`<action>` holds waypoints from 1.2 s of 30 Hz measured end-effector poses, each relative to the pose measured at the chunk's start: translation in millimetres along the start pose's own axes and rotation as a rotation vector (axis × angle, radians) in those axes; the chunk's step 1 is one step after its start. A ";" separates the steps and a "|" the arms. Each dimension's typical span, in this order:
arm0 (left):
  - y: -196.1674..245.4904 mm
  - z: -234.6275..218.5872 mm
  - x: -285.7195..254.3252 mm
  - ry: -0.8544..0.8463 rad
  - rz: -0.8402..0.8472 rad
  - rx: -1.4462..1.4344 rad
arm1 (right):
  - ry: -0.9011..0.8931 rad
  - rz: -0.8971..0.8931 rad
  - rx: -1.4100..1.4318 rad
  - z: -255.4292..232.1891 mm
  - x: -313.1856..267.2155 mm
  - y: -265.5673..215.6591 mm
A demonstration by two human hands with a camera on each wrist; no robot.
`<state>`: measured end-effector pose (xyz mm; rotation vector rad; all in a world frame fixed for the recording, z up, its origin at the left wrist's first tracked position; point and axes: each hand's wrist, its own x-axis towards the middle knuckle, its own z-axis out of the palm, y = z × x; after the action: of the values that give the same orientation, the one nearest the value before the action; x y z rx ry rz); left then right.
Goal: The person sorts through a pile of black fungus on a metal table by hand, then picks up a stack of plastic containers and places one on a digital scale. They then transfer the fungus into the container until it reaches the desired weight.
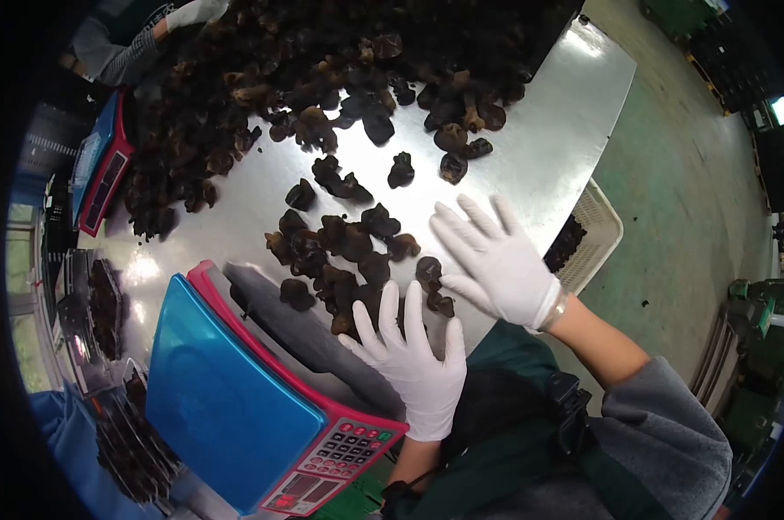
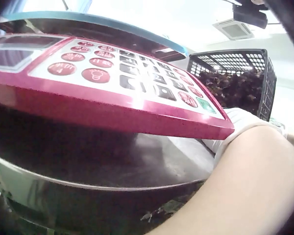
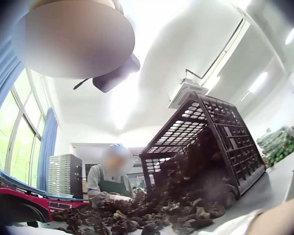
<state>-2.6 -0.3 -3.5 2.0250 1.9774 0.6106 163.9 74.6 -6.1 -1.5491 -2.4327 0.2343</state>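
Small dark brown wood ear mushrooms lie in a loose cluster on the steel table, in the head view. My white-gloved left hand is at the near edge of this cluster, fingers spread and fingertips right at the closest pieces. To its right, my gloved right hand is flat over the table, with straight fingers and its thumb beside a mushroom. Neither hand grips anything. In the left wrist view the glove is mostly hidden behind the scale's pink edge.
A blue and pink weighing scale stands left of my left hand. A large mushroom heap covers the far table, spilling from a tipped black crate. A cream basket sits below the right table edge. Another person works opposite.
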 end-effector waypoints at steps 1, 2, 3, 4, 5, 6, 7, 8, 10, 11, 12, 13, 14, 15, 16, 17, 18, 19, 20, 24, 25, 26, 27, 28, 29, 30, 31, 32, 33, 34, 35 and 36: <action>0.2 0.5 0.2 -0.003 -0.004 -0.007 | -0.007 0.057 -0.023 -0.7 -6.9 8.6; -0.3 1.0 0.2 0.002 0.006 -0.001 | 0.050 0.186 -0.052 0.0 -15.9 23.5; -0.8 1.5 0.0 0.006 0.014 0.006 | 0.107 0.314 -0.079 -1.7 -24.7 40.8; -1.6 1.5 0.3 0.010 0.023 0.014 | 0.094 0.512 -0.060 -17.4 -27.5 51.4; -1.8 1.4 0.3 0.005 0.026 0.018 | 0.162 0.599 -0.071 -21.9 -34.9 69.0; -1.4 1.0 0.1 0.000 0.029 0.023 | 0.346 0.524 -0.273 -18.6 -38.6 77.6; -1.1 0.6 0.1 -0.005 0.033 0.028 | 0.406 0.480 -0.215 -16.5 -40.7 83.4; -0.8 0.4 0.5 -0.009 0.030 0.028 | 0.465 0.438 -0.157 -16.9 -42.4 87.1; 0.0 -0.4 1.1 -0.019 0.028 0.027 | 0.465 0.266 0.129 -21.2 -19.5 62.4; 0.1 -0.4 1.0 -0.025 0.028 0.028 | 0.349 0.137 0.151 -29.3 0.1 51.5; -0.2 -0.5 0.9 -0.028 0.026 0.031 | 0.393 0.010 0.034 -22.4 16.0 40.8; -0.4 -0.8 1.4 -0.028 0.023 0.036 | 0.456 -0.019 -0.009 -15.5 33.0 29.0; 0.4 -0.9 1.6 -0.026 0.015 0.033 | 0.433 -0.038 -0.044 -12.1 44.1 28.3; 2.0 -1.0 1.0 -0.024 0.006 0.031 | 0.409 -0.057 -0.078 -9.3 55.9 31.2; 2.6 -1.2 1.0 -0.021 -0.003 0.031 | 0.387 -0.077 -0.111 -6.1 64.5 35.0; 2.7 -1.1 1.0 -0.019 -0.002 0.036 | 0.373 -0.101 -0.120 -2.2 67.3 41.0; 2.4 -0.7 0.4 -0.017 0.000 0.038 | 0.316 -0.043 -0.157 -6.5 63.9 43.3; 2.1 -0.2 0.9 -0.016 0.002 0.039 | 0.260 0.015 -0.197 -14.1 57.1 46.7; 2.4 0.0 2.1 -0.015 0.001 0.036 | 0.200 0.075 -0.238 -20.2 49.0 54.1; 3.7 -2.6 2.6 -0.034 0.008 0.031 | 0.354 0.423 -0.217 -31.2 -6.4 109.1; 3.7 -2.9 2.6 -0.039 0.009 0.033 | 0.394 0.476 -0.287 -34.1 -23.6 125.4; 3.2 -3.1 2.5 -0.041 0.014 0.034 | 0.434 0.531 -0.355 -34.2 -41.7 142.1; 3.0 -3.4 2.4 -0.042 0.019 0.034 | 0.469 0.553 -0.399 -32.6 -59.1 158.6; 3.0 -3.5 2.7 -0.042 0.024 0.035 | 0.507 0.574 -0.444 -32.4 -72.6 171.8; 3.0 -3.4 2.6 -0.044 0.022 0.035 | 0.544 0.569 -0.443 -35.1 -80.2 178.1; 2.8 -2.9 2.5 -0.045 0.020 0.037 | 0.557 0.509 -0.384 -38.7 -73.7 176.0; 2.8 -2.7 2.1 -0.046 0.018 0.039 | 0.568 0.449 -0.324 -45.0 -62.3 168.0; 3.0 -2.7 2.0 -0.046 0.016 0.041 | 0.578 0.391 -0.261 -48.9 -49.1 157.0; 3.2 -3.1 2.1 -0.046 0.016 0.045 | 0.595 0.310 -0.224 -48.4 -28.7 139.0; 3.2 -3.2 2.5 -0.044 0.016 0.049 | 0.551 0.256 -0.141 -51.0 -5.1 117.1; 3.1 -2.6 2.5 -0.040 0.019 0.055 | 0.508 0.166 0.002 -46.5 15.9 110.2; 2.7 -1.6 2.1 -0.037 0.022 0.061 | 0.498 0.094 0.018 -46.1 39.2 104.2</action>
<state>-1.0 1.4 -0.7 2.0804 1.9785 0.5196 251.8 154.2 15.0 -1.4979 -1.9705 -0.1048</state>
